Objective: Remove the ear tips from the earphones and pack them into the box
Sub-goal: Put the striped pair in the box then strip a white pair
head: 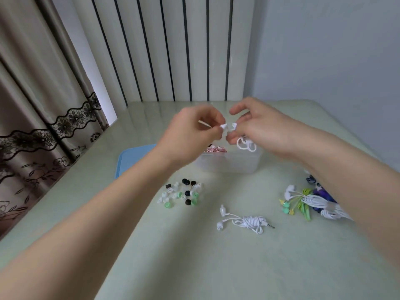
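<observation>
Both hands are raised above the clear plastic box (pixel 231 164). My left hand (pixel 194 133) pinches a small white ear tip (pixel 223 126). My right hand (pixel 257 126) grips a white earphone (pixel 234 126), and its coiled white cable (pixel 245 145) hangs below the fingers. The tip and the earbud sit a little apart. Inside the box lies a pink and white earphone bundle (pixel 216 150). A pile of several loose black, white and green ear tips (pixel 181 194) lies on the table in front of the box.
A white wound earphone (pixel 244 221) lies near the middle of the table. A heap of white, green and purple earphones (pixel 309 202) sits at the right, partly under my right forearm. The blue lid (pixel 132 159) rests left of the box. Curtains hang at the left.
</observation>
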